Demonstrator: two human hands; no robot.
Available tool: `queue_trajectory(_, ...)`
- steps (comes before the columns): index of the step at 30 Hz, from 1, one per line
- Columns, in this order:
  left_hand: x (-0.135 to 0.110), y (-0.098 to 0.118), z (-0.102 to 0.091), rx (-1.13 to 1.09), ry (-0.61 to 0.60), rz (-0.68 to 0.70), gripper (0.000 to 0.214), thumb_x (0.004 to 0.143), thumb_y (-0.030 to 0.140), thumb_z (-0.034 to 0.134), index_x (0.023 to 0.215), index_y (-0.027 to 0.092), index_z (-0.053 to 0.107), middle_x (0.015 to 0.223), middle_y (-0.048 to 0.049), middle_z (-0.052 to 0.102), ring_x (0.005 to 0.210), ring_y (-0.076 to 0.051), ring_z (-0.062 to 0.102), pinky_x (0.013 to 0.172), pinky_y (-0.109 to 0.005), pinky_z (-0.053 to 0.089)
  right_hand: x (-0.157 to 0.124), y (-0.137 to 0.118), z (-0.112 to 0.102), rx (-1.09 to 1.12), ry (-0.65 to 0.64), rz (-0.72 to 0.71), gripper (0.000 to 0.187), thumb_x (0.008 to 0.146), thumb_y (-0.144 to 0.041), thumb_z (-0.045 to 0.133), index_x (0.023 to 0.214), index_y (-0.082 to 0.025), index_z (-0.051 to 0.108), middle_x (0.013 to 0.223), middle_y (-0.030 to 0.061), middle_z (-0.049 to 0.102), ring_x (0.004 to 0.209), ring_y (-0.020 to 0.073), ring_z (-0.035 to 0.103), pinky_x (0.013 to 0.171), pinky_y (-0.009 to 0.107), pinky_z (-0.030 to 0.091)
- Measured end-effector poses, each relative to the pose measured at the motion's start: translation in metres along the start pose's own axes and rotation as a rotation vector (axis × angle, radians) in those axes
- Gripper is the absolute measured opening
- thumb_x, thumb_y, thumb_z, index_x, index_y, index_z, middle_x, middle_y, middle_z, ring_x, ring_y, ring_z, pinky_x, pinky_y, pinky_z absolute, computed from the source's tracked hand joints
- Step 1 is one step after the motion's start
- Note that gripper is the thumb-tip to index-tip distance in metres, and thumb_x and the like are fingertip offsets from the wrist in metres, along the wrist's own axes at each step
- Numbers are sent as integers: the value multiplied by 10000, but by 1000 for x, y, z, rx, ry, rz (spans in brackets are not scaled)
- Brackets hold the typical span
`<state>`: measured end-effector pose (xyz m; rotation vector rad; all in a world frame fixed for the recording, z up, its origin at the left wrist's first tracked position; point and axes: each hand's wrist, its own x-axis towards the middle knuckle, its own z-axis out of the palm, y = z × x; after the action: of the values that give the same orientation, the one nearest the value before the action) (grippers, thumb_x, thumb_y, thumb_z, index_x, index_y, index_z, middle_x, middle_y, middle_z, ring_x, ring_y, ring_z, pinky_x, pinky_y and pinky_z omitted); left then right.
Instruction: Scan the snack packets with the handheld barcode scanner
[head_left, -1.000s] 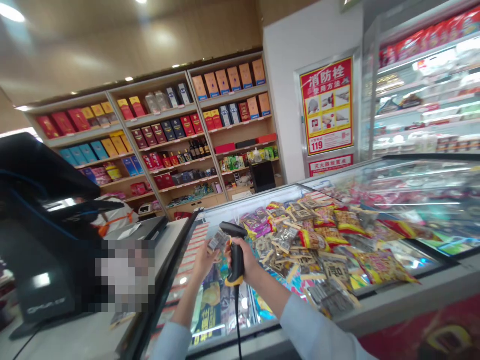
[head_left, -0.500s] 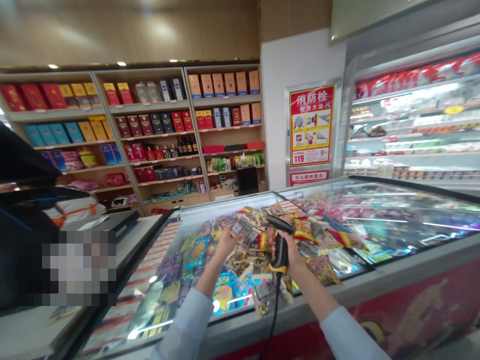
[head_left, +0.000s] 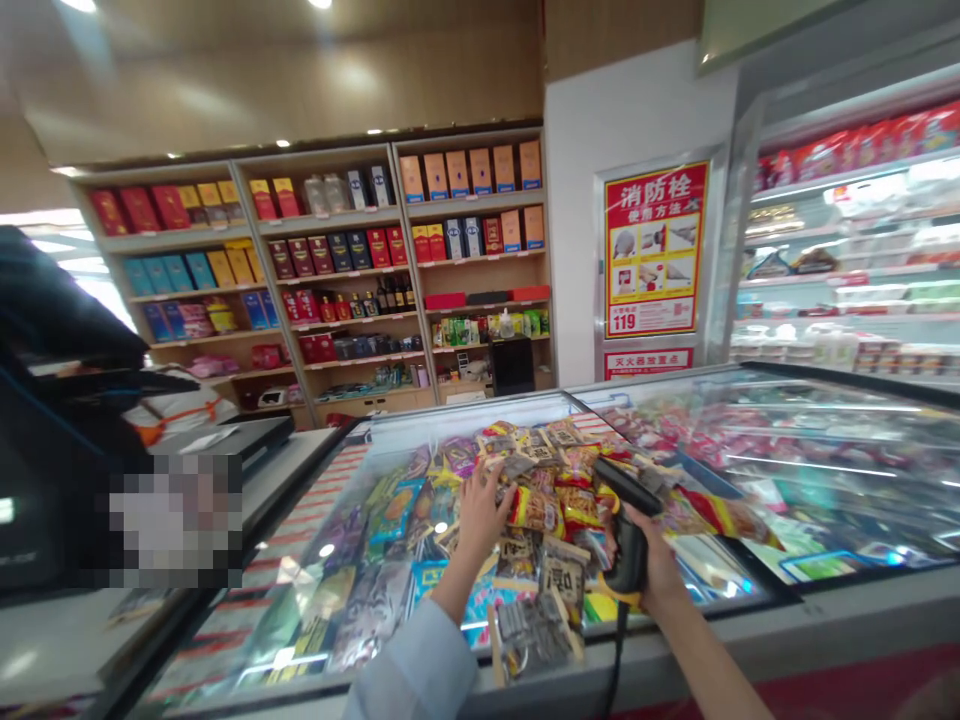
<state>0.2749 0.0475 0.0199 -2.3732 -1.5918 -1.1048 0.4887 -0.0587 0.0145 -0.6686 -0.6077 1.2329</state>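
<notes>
My right hand (head_left: 661, 565) is wrapped round the handle of a black and yellow barcode scanner (head_left: 628, 548), whose head points up and to the left. From the handle a dark cable hangs down past the freezer's front edge. My left hand (head_left: 482, 510) lies over the pile with its fingers spread, at or just above some small packets. Beside it are red and yellow snack packets (head_left: 536, 508). Nearer to me lie a grey packet with dark lettering (head_left: 562, 575) and a clear and grey packet (head_left: 531, 635) at the front edge.
The packets rest on a glass-topped chest freezer (head_left: 300, 610) with goods inside. To the left is a counter (head_left: 52, 640) with dark equipment (head_left: 60, 450). Shelves of boxes (head_left: 337, 250) stand behind, a red poster (head_left: 656, 250) hangs on the wall, and a lit cooler (head_left: 855, 260) is at right.
My left hand has let go of the grey packet and its fingers have spread over the pile. The scanner has moved right and slightly down. The view has shifted left.
</notes>
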Motion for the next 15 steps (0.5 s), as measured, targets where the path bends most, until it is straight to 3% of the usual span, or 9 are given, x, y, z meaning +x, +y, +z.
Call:
queue_trajectory(6,2,-7,-4,-66,-76,-66,483,875,514,337,1321,341,405,1323,-42,465,1142,-202,500,961,-325,396,3,0,1,-27,-63,17,269,664,-418,673,771,-180,607,437,-25,517,351,122,461,347,231,392)
queue_trajectory(15,4,-7,-9,-75,-82,-54,465,917,463,230,1250,307,514,1293,-15,535,1155,-179,505,996,-331,369,7,0,-3,-31,-49,61,271,647,-404,676,802,-193,607,534,-8,571,376,118,479,352,236,400)
